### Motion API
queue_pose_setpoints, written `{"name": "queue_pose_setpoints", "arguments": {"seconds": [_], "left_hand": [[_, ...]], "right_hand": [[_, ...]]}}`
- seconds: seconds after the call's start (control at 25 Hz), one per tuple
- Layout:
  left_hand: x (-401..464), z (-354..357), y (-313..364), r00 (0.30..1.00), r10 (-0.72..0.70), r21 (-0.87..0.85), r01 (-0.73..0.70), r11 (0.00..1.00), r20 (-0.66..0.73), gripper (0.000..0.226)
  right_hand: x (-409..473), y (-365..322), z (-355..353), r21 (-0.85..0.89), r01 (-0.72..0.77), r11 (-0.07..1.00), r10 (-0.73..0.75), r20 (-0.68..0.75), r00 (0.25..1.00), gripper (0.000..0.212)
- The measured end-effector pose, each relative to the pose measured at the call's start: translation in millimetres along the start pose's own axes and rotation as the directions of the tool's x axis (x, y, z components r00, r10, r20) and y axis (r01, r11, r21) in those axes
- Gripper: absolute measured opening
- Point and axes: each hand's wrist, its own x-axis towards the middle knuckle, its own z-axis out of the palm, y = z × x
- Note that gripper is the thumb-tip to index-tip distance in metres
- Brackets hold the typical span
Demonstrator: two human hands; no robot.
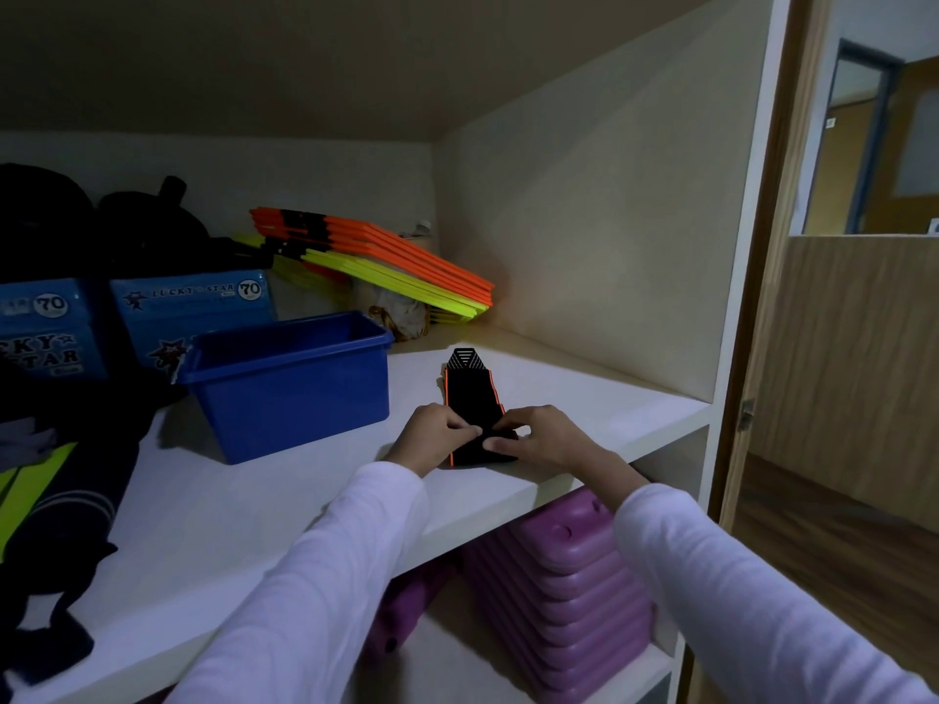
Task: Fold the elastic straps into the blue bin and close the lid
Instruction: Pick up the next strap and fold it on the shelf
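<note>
A black elastic strap [470, 393] with orange edges lies on the white shelf [559, 398], its far end striped grey. Its near end is bunched under my fingers. My left hand [432, 434] pinches the strap's near left side, and my right hand [538, 434] grips its near right side. The blue bin [289, 393] stands open to the left of the strap, a hand's width from my left hand. No lid shows on the bin.
Orange and yellow flat bars [386, 261] lean at the back. Blue Lucky Star boxes [188, 312] stand behind the bin. Dark clothing [56, 500] lies at the left. Purple stacked plastic pieces [559, 576] fill the shelf below. The cupboard wall [609, 246] closes the right side.
</note>
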Motion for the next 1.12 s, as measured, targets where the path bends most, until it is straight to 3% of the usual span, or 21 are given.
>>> {"name": "queue_pose_setpoints", "arguments": {"seconds": [0.2,0.36,0.48,0.6,0.88,1.12], "left_hand": [[-9.6,-5.6,-2.4,0.994,-0.006,-0.164,0.025,0.986,0.112,0.029],[-18.0,-11.2,2.0,0.984,0.038,-0.013,-0.036,0.999,0.176,0.043],[-18.4,-12.1,-1.5,0.988,0.020,0.047,-0.027,0.999,0.155,0.049],[-20.9,-10.4,-1.8,0.997,-0.005,-0.048,0.008,0.999,0.081,0.039],[-9.2,-8.0,-10.7,0.976,-0.215,-0.298,0.216,0.930,0.037,0.017],[-3.0,-3.9,-10.6,0.960,-0.279,-0.333,0.275,0.902,0.037,0.015]], "right_hand": [[-6.4,0.1,-2.4,-0.063,-0.018,0.998,0.021,0.055,0.998,0.057],[-8.7,-5.5,3.5,-0.003,-0.026,1.000,0.026,-0.014,1.000,0.051],[-8.2,-4.4,3.5,0.150,-0.045,0.988,0.050,-0.025,0.998,0.041],[-8.2,-3.2,3.4,0.306,-0.084,0.948,0.103,-0.047,0.994,0.034],[-2.4,-5.3,3.3,0.404,-0.193,0.894,0.229,-0.042,0.972,0.029],[7.2,-9.8,4.1,0.394,-0.334,0.856,0.368,-0.011,0.930,0.052]]}}
